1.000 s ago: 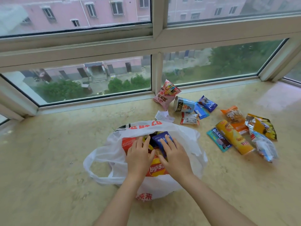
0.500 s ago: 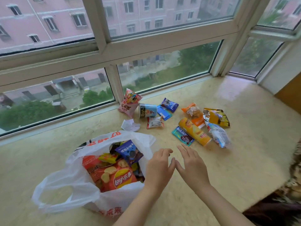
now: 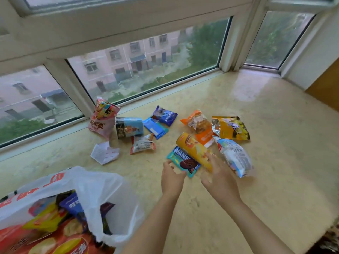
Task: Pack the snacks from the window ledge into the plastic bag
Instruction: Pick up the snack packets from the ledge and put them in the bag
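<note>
Left hand: the left hand (image 3: 172, 178) reaches to the near end of a teal flat cookie packet with blue lettering (image 3: 184, 162); its fingers curl at the packet's near-left edge and touch it, though whether they pinch it I cannot tell.
Right hand: the right hand (image 3: 219, 177) lies with its fingers relaxed and slightly spread, the tips on the near end of a yellow-orange cylindrical chip tube (image 3: 194, 150); no closed grasp shows.
Plastic bag: a white thin plastic bag with red print (image 3: 102, 191) sits at the near left of the ledge, mouth open, with a red chip bag (image 3: 55, 242) and other packets inside.
Ledge: a beige polished stone window ledge (image 3: 256, 180) carries the loose snacks, which lie in a cluster to the right of the bag and farther off.
Far left of cluster: a pink printed pouch (image 3: 102, 118) leans against the window frame; just right of it lies a light blue and black cup-shaped tub (image 3: 129, 127) on its side.
Middle: a small white and red wrapper (image 3: 142, 143), a blue bar wrapper (image 3: 155, 128) and a dark blue small packet (image 3: 164, 115).
Right: an orange clear-fronted snack bag (image 3: 197, 121), a yellow foil bag (image 3: 231, 128) and a clear and white packet (image 3: 234, 156) just beside the right hand.
Other: a crumpled white paper slip (image 3: 104, 153) lies between bag and cluster.
</note>
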`<state>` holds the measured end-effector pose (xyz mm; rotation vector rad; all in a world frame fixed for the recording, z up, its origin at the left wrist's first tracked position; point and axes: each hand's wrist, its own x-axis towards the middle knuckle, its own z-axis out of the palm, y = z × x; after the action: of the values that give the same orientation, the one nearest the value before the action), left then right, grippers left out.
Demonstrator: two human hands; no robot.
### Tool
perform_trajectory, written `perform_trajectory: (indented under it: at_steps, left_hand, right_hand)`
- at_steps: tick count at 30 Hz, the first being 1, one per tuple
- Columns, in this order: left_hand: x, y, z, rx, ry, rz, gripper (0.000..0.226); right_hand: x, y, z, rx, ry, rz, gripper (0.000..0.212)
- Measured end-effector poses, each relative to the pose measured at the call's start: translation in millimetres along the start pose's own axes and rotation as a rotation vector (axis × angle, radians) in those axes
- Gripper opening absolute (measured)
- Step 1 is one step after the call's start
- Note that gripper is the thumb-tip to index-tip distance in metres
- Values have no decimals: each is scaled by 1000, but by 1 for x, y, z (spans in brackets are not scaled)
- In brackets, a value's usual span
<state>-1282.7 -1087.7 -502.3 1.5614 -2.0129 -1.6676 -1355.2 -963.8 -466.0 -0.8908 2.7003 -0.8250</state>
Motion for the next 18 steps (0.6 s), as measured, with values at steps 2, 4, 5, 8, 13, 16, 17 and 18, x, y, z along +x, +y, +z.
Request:
perform_trajectory:
  at_steps: [2, 4, 5, 8, 13, 16, 17, 18]
  left_hand:
    - [26, -5, 15, -166, -6, -135, 74]
    - [47, -13, 30, -241, 3, -225, 75]
    - [56, -17, 37, -247, 24, -244, 72]
    - [75, -26, 55, -291, 108, -266, 62]
    - [91, -22, 72, -456, 161, -265, 32]
    - [96, -20, 79, -441, 161, -202, 24]
    - [96, -18, 79, -452, 157, -188, 25]
    - [95, -18, 78, -469, 156, -180, 26]
  right_hand:
    - [29, 20, 16, 160, 8, 62, 77]
    - [58, 39, 30, 277, -9, 131, 79]
    - [71, 47, 35, 321, -39, 189, 84]
    - [102, 63, 42, 444, -214, 336, 103]
    - [124, 73, 45, 393, -398, 368, 107]
    - [126, 70, 46, 388, -457, 355, 109]
    - [125, 68, 46, 412, -465, 362, 107]
    - [124, 66, 46, 445, -470, 378, 103]
